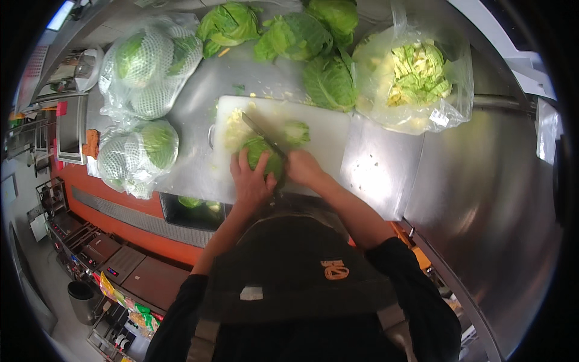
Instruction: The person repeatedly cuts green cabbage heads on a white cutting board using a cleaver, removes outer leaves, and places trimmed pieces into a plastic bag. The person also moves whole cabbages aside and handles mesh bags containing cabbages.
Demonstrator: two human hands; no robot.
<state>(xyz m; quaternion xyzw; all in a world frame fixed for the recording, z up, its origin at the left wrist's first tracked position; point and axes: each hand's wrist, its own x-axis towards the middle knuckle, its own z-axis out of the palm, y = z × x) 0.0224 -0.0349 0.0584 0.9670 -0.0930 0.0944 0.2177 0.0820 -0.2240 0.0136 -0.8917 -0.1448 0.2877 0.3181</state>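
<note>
My left hand [251, 178] is spread over a green cabbage [258, 149] at the near edge of a white cutting board [328, 131], fingers gripping its top and side. In my right hand [304, 167] is the handle of a kitchen knife [258, 126]. Its blade points away and to the left, along the cabbage's far right side; whether the edge touches the cabbage I cannot tell. Pale cabbage scraps [235, 124] lie on the board's left part. Beyond the knife, a smaller green cabbage piece [297, 132] rests on the board.
Cabbages in foam nets fill two clear plastic bags [151, 68] [135, 158] on the left. Several loose cabbages [296, 36] sit at the back. A clear bag [418, 74] of leaves stands back right. Below the steel table's [194, 108] near edge is a black bin [192, 215] holding cabbage pieces.
</note>
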